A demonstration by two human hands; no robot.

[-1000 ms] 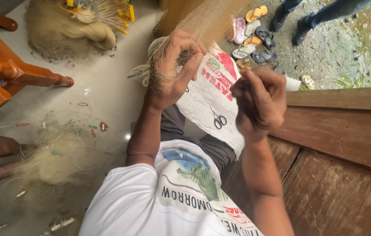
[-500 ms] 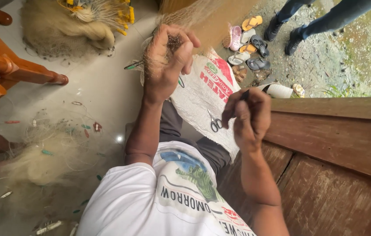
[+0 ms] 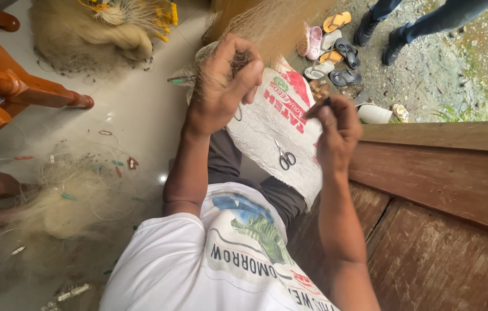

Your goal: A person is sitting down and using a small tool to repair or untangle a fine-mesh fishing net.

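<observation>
Overhead, my left hand (image 3: 221, 86) bunches the net (image 3: 267, 23) in curled fingers while my right hand (image 3: 336, 129), just beside and lower, pinches a thin dark needle (image 3: 320, 106) pointing toward it.

Bare sack (image 3: 267, 138) lay open below the fingers (image 3: 238, 63); scissors (image 3: 285, 156) sat lower, a wooden wall (image 3: 445, 178) blocked rightward, netting (image 3: 267, 26) hung beyond.
</observation>
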